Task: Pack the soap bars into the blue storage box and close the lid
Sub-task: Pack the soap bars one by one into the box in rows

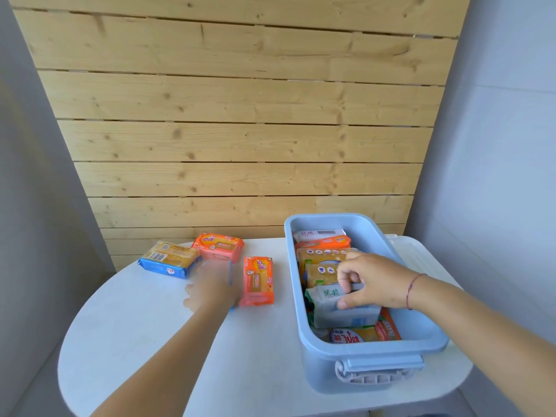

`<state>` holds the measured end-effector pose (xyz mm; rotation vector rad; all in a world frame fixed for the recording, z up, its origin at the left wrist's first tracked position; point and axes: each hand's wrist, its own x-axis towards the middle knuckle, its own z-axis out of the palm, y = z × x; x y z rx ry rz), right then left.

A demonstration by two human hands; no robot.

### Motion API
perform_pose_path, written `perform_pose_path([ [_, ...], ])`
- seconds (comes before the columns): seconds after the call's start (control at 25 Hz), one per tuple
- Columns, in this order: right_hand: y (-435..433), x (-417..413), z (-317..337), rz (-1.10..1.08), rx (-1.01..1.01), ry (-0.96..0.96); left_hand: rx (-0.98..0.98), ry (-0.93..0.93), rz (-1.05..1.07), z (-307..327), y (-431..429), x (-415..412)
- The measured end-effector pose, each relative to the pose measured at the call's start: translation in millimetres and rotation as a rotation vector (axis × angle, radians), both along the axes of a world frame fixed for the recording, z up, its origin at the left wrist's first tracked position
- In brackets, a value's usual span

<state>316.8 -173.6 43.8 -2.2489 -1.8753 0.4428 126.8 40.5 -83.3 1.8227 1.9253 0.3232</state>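
You are in what looks like a plain corner of a home or a small set-up room, not a shop or a workshop. Far from you stands a wall of pale knotty wooden planks [234, 115] laid crosswise, flanked left and right by bare white walls [496, 130]. Near you is a small rounded white desk [144, 326], pushed up against the planks. On it lie household goods only: wrapped soap bars [218, 246] on the left and a blue storage box [373, 346] on the right.
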Motion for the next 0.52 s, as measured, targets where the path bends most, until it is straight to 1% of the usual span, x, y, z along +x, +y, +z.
perform_pose_path([
  [0.04,0,-1,0,0.004,-0.01,0.004,0.001,-0.052,0.003,-1,-2,-6],
  [0.12,0,0,2,0.008,-0.032,0.036,0.003,-0.244,0.015,4,-9,-23],
  [0.2,-2,2,5,-0.001,-0.033,0.107,0.078,-0.428,-0.027,21,-24,-38],
  [0.28,-5,3,6,-0.064,-0.012,0.244,0.232,-0.588,-0.182,52,-47,-42],
  [0.32,-6,2,8,-0.114,0.011,0.336,0.326,-0.652,-0.312,72,-62,-40],
  [0.36,-7,2,10,-0.169,0.045,0.456,0.421,-0.673,-0.468,92,-76,-35],
  [0.4,-9,3,12,-0.217,0.071,0.603,0.503,-0.642,-0.631,108,-89,-28],
  [0.44,-12,3,15,-0.24,0.085,0.771,0.564,-0.571,-0.775,120,-100,-19],
  [0.48,-15,4,19,-0.217,0.09,0.933,0.604,-0.479,-0.904,126,-109,-11],
  [0.52,-18,4,24,-0.168,0.102,1.027,0.663,-0.383,-1.016,131,-117,-2],
])
